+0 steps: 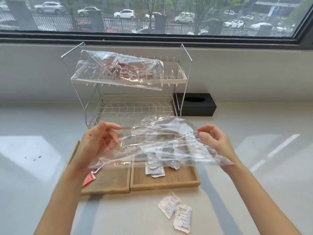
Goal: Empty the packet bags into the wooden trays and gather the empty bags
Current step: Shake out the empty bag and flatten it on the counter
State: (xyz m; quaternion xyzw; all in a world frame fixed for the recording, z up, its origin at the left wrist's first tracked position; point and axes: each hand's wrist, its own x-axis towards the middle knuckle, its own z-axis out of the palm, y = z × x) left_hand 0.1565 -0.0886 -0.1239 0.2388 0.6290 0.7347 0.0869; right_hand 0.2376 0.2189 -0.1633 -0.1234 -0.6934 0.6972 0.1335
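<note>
While both hands hover above the counter (254,167), a wire rack (127,78) beyond them keeps a full clear bag (118,70) of red packets waiting. Beneath my hands sit two wooden trays (183,177) side by side. My left hand (100,138) and right hand (215,141) each pinch an end of the clear bag (166,143), stretched over the trays, likely to shake out its white packets (154,169). Two stray packets (176,211) lie nearer me.
</note>
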